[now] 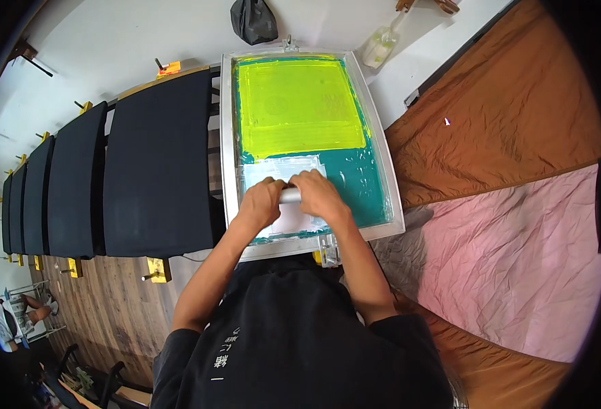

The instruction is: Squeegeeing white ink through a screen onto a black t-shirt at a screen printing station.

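Left hand (263, 202) and right hand (319, 194) both curled round squeegee (290, 196), bar showing between them, over screen (355, 177)'s near half.

Fwd of grip on silver bar (290, 196): room over yellow ink (300, 102). R: room over teal mesh (349, 194), then frame rim (379, 136). L: rim close. Twd body: clamp (329, 252), torso (300, 334) block.

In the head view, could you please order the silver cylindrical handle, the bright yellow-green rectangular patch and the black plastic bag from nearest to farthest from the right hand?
1. Silver cylindrical handle: gripped by the right hand, extending leftward.
2. Bright yellow-green rectangular patch: ahead of it.
3. Black plastic bag: farther ahead, leftward.
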Demonstrator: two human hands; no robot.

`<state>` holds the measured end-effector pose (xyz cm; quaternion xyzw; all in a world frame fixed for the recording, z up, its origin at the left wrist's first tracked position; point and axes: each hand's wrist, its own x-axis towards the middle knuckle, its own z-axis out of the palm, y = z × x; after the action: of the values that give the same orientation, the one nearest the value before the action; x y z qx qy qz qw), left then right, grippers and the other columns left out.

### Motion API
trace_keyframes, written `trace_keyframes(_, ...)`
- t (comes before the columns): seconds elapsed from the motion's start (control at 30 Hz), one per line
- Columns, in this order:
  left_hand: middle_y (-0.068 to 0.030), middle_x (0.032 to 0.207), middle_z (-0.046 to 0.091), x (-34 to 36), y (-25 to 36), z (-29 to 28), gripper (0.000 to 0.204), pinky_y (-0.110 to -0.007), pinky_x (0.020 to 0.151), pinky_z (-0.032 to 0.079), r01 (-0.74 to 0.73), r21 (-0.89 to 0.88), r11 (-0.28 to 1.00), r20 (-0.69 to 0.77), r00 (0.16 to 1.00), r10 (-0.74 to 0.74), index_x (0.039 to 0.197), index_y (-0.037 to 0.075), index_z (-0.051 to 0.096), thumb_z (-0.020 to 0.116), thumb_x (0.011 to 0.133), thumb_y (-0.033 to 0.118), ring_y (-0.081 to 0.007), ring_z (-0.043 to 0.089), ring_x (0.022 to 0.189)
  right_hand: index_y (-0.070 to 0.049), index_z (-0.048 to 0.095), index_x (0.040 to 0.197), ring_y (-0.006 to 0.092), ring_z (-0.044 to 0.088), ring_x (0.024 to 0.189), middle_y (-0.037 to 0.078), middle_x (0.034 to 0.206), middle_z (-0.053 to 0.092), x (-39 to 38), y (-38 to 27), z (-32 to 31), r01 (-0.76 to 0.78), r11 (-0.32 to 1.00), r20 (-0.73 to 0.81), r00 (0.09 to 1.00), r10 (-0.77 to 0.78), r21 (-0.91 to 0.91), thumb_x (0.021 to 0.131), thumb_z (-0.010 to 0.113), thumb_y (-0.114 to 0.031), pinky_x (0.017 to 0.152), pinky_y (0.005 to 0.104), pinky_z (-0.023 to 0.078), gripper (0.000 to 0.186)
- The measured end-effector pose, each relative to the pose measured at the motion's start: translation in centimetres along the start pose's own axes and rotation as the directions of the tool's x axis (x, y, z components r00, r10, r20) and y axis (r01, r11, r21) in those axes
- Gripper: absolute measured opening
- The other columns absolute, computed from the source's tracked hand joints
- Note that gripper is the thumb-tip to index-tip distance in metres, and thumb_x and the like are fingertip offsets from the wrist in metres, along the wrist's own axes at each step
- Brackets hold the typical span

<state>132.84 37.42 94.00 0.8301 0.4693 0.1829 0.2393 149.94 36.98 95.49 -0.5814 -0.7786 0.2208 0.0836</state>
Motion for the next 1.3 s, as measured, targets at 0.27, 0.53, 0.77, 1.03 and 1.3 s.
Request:
trace_keyframes(0.27,-0.0218,0.093,0.064,-4.9,1.2,0.6,0.04,-0.046,0.072,0.053,0.037,-0.005,0.999,0.089,0.995,-0.036,0.108,0.0,0.062,0.056,0.069,-0.009,-0.0406,0.064,0.081,-0.001,0.061,0.097,0.0371,0.055,0.1,0.016,0.098,0.06,-5.0,-2.0,2.3,0.027,0.998,-0.028,0.999,-0.025,0.064,0.068,0.06,0.007,0.082,0.0451,0.052,0.031)
trace_keyframes(0.53,-0.0176,0.093,0.065,-6.8,1.5,-1.5,0.039,-0.045,0.073,0.053,0.06,0.036,0.998,0.257,0.964,-0.067,0.106,0.002,0.064,0.06,0.067,-0.004,-0.0374,0.065,0.081,-0.002,0.064,0.106,0.0355,0.056,0.096,0.013,0.1,0.063,-5.9,-4.4,1.5,-0.014,0.996,0.114,0.994,0.004,0.09,0.065,0.057,0.009,0.085,0.0428,0.05,0.043)
trace_keyframes(0.77,-0.0195,0.091,0.066,-1.1,-1.8,-1.9,0.033,-0.046,0.073,0.053,0.049,0.011,0.999,0.05,0.997,-0.05,0.1,0.001,0.064,0.055,0.07,-0.007,-0.0382,0.065,0.082,-0.003,0.063,0.108,0.0382,0.057,0.099,0.015,0.102,0.064,0.8,-2.5,0.9,0.015,1.0,0.036,0.999,-0.015,0.012,0.068,0.056,0.009,0.084,0.0452,0.051,0.043)
trace_keyframes(1.03,-0.0222,0.106,0.064,-0.7,-3.1,1.0,0.044,-0.044,0.082,0.052,0.019,-0.012,1.0,-0.074,0.997,-0.02,0.113,-0.001,0.062,0.053,0.07,-0.01,-0.0389,0.062,0.096,-0.003,0.06,0.113,0.0342,0.054,0.104,0.012,0.111,0.059,1.1,-1.2,2.4,0.048,0.999,-0.095,0.994,-0.046,0.02,0.068,0.058,0.009,0.082,0.0421,0.053,0.047)
trace_keyframes(1.3,-0.0199,0.115,0.062,-6.2,0.1,0.3,0.047,-0.044,0.09,0.049,0.038,-0.023,0.999,0.139,0.99,-0.035,0.119,-0.001,0.058,0.056,0.072,-0.003,-0.0362,0.06,0.106,0.002,0.058,0.107,0.0355,0.052,0.106,0.015,0.112,0.055,-4.8,-3.3,2.2,0.07,0.992,-0.022,0.997,-0.068,0.107,0.066,0.061,0.008,0.085,0.0436,0.051,0.042)
